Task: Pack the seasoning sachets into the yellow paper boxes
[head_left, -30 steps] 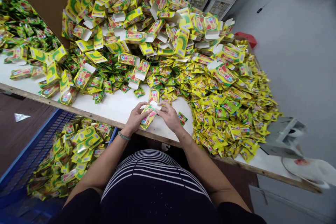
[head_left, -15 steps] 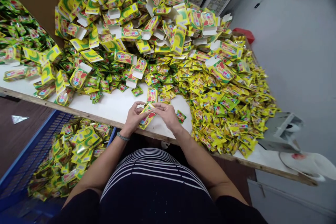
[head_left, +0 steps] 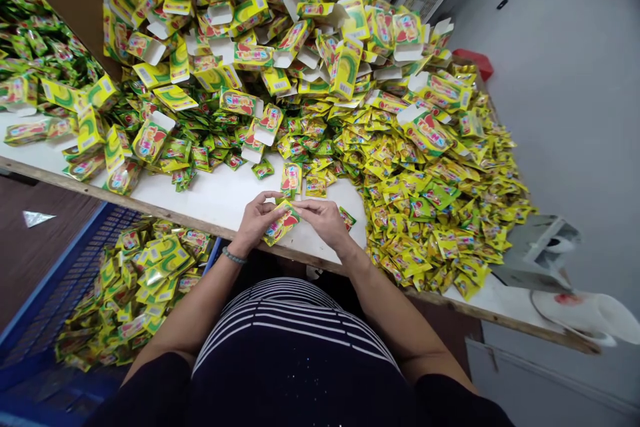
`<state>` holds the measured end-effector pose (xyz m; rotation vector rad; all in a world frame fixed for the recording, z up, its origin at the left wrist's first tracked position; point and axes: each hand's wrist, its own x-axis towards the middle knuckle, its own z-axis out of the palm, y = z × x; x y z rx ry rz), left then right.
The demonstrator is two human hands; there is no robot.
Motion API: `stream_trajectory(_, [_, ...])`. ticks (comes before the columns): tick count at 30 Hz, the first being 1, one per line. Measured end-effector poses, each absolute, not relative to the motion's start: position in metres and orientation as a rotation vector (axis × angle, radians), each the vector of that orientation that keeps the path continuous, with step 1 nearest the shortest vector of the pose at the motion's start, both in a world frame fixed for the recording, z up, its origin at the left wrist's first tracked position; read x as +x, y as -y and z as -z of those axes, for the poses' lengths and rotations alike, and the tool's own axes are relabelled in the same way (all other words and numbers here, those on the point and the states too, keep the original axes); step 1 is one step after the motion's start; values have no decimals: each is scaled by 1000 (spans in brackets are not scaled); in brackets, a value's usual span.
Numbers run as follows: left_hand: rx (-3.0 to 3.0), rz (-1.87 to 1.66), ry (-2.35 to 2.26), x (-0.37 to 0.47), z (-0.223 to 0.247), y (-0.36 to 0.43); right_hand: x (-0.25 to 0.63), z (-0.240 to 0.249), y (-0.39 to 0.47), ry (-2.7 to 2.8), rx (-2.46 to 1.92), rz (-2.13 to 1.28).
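A small yellow and green carton [head_left: 281,225] with a printed front is tilted between my hands at the front edge of the white table [head_left: 210,207]. My left hand [head_left: 260,219] grips its left side between thumb and fingers. At the carton's upper right end, the fingertips of my right hand [head_left: 324,219] are pinched together; whether they press a flap or hold something small is hidden. Just beyond lies another carton [head_left: 291,179]. A green sachet [head_left: 347,218] rests right of my right hand, and a yellow sachet [head_left: 316,185] lies a little farther back.
Open cartons [head_left: 250,57] are heaped at the back. Yellow sachets [head_left: 420,213] pile up on the right, green ones [head_left: 37,47] at far left. A blue crate [head_left: 70,267] of filled-looking cartons stands below left. A grey tape dispenser [head_left: 540,250] sits near the right end.
My right hand has shifted slightly to the right at the carton's upper end. My left hand keeps its grip, and the view has moved a little.
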<state>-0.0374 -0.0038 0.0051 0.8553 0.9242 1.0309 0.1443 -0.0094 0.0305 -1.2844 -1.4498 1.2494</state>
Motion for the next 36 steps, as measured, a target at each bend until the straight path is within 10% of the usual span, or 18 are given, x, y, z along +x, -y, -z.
stream_trajectory(11, [834, -1093, -1005, -46, -12, 6, 99, -18, 41, 1559, -1227, -826])
stream_trajectory(18, [1644, -250, -1558, -181, -83, 22, 136, -6, 9, 1528, -1411, -764])
stream_trajectory(22, [1890, -360, -1936, -165, -84, 10, 153, -7, -25, 1460, -1628, -513])
stream_trajectory(36, [1641, -728, -1072, -26, 4, -43, 153, -1, -9, 1980, -1547, -635])
